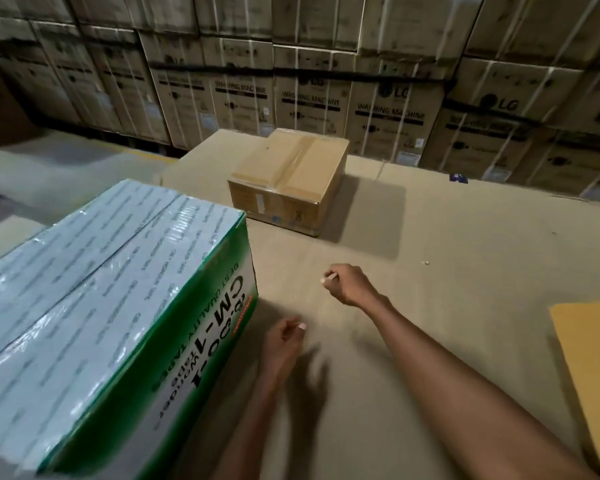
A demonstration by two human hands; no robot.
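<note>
I read "CM-1", "Wonder Tape" and "BEST QUALITY TAPES" upside down on the green end of the tape carton (118, 306) at my 9 o'clock. Its pale blue top carries rows of small print under glossy film, and its flaps are shut. My left hand (284, 341) hangs just beside that green end, fingers loosely curled, grasping nothing. My right hand (347, 284), toward 12 o'clock of it, has its fingers curled with a pale sliver at the tips. I cannot tell whether that is a nail or something pinched. At 12 o'clock a brown box (291, 178) sits taped closed on the cardboard sheet (430, 237). Behind it stand stacked cartons (392, 109) printed "LG" and "WASHING MACHINE".
</note>
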